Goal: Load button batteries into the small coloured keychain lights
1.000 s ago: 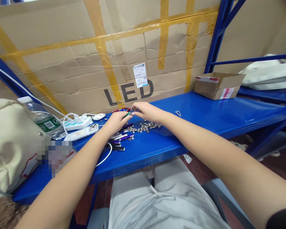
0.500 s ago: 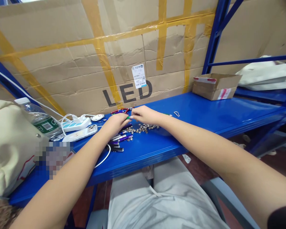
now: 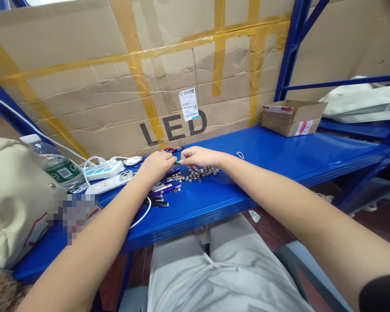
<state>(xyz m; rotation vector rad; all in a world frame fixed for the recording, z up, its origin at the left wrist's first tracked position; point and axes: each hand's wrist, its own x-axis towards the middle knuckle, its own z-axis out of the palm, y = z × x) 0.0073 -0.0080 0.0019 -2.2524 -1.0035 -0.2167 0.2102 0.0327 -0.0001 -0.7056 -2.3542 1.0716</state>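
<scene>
- Centrally in the frame, a slim green tube (image 3: 177, 162) sits in the narrow gap between the two hands, just above the tabletop (image 3: 201, 203); only a short stretch shows.
- Its long axis seems to run across the frame, left to right, linking one hand to the other; the hidden parts leave the exact tilt unclear.
- The left hand (image 3: 159, 164), at centre-left, curls over the tube's left end, back of the hand upward; its grip looks closed around it.
- The right hand (image 3: 196, 157), just right of centre, meets the opposite end with bent fingers; its grip appears to pinch there with thumb and fingertips.
- Neither hand is clearly nearer, since both touch the tube, though the left covers more of it.
- Below the right hand lies a loose spread of button cells (image 3: 199, 174), with purple pen-shaped tubes (image 3: 173, 188) and black pen-shaped tubes (image 3: 161, 203) lower and further left, beneath the left hand.
- Behind the hands, towards the cardboard, are red pen-shaped tubes (image 3: 178, 149), partly hidden.
- Right of centre, well apart from the cells, rests a carabiner (image 3: 240, 154).
</scene>
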